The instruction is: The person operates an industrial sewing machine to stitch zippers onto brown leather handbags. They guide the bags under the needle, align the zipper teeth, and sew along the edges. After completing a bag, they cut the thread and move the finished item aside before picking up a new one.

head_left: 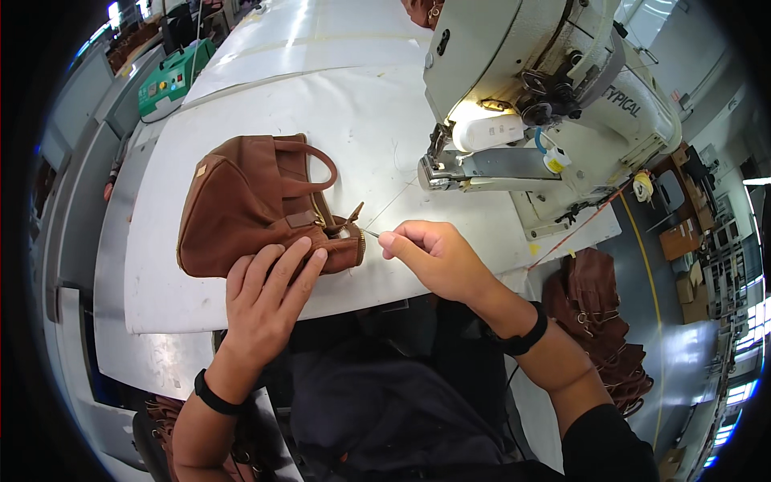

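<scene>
A brown handbag [229,205] lies on its side on the white table, its loop handle turned toward the machine. My left hand [269,293] holds the bag's near side, fingers spread over it and thumb out of sight. At the bag's right end, a zipper [361,241] curves around an opening where pale lining shows. My right hand [430,253] is closed in a pinch on a thin, dark, pointed tool [371,234], its tip at this opening. Most of the tool is hidden by my fingers. A fine thread [391,205] runs from the bag's end toward the sewing machine.
The sewing machine [526,104] stands at the back right, its narrow arm [506,165] jutting over the white table [377,104]. More brown bags [590,297] are heaped at the right below table height. A green box with buttons [173,80] sits at the far left.
</scene>
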